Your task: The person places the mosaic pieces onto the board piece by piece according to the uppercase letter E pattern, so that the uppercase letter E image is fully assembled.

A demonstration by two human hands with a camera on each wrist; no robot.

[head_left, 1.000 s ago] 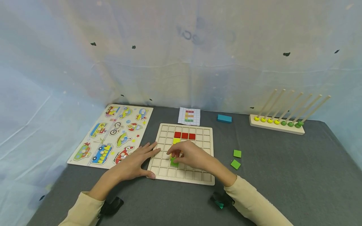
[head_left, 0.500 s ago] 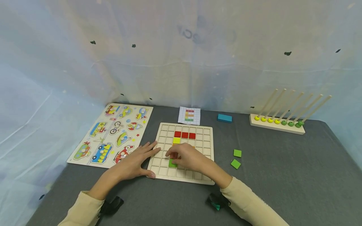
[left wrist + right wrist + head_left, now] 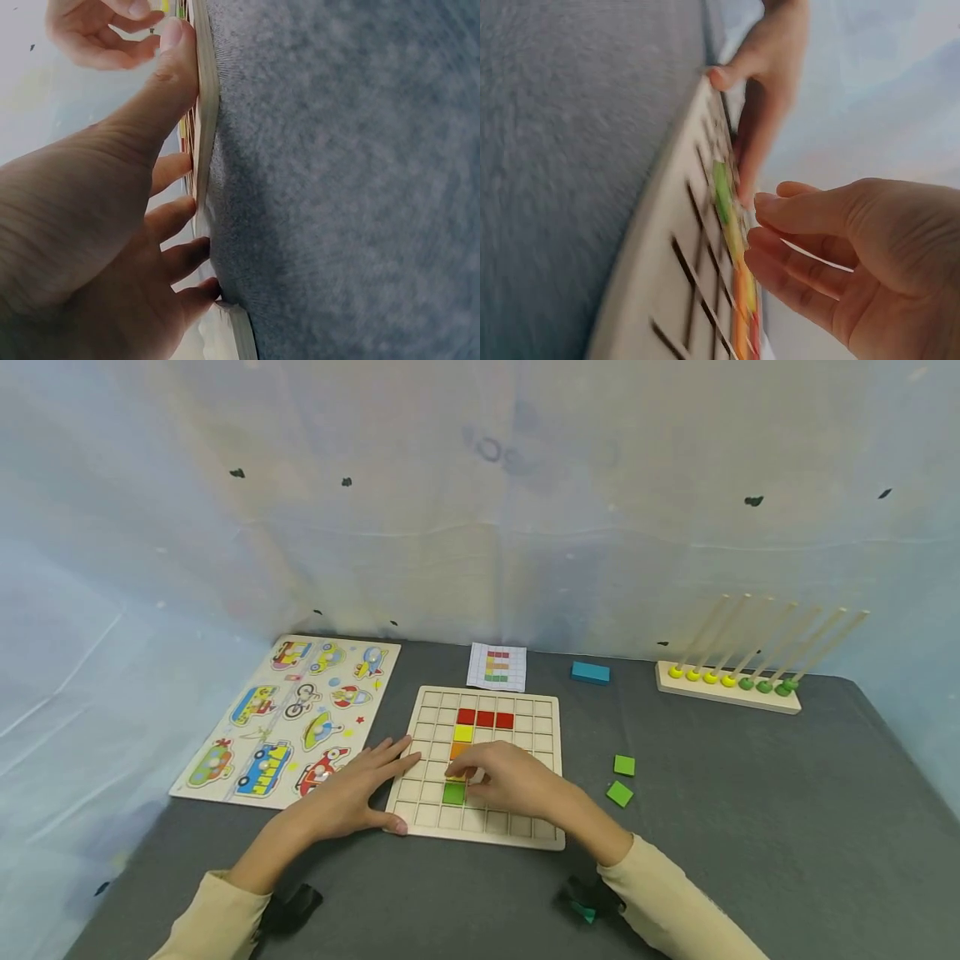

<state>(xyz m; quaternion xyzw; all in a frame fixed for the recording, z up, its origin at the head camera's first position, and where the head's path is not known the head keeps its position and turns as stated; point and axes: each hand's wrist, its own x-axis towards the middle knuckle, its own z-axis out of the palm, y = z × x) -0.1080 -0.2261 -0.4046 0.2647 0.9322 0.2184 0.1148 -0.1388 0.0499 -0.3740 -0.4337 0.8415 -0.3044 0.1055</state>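
A wooden grid board [image 3: 525, 828] lies on the dark table. Its squares hold a row of red tiles [image 3: 485, 719], a yellow tile [image 3: 463, 733], an orange tile [image 3: 458, 750] and a green tile [image 3: 453, 793]. My left hand [image 3: 337, 797] rests with spread fingers along the board's left edge, thumb at the near corner. Over the grid hovers my right hand [image 3: 513, 778], fingers loosely bent beside the green tile; the right wrist view shows nothing between thumb and fingers. That hand hides part of the tile pattern. Two loose green tiles [image 3: 624, 765] lie right of the board.
A vehicle picture puzzle [image 3: 352, 677] lies to the left. Behind the board are a printed pattern card [image 3: 517, 678] and a blue block [image 3: 590, 673]. A wooden peg stand [image 3: 720, 692] with yellow and green beads stands at the back right.
My right fingers have let go of the green tile, which now lies flat in its square, and have shifted slightly right. My left hand keeps its place on the board.
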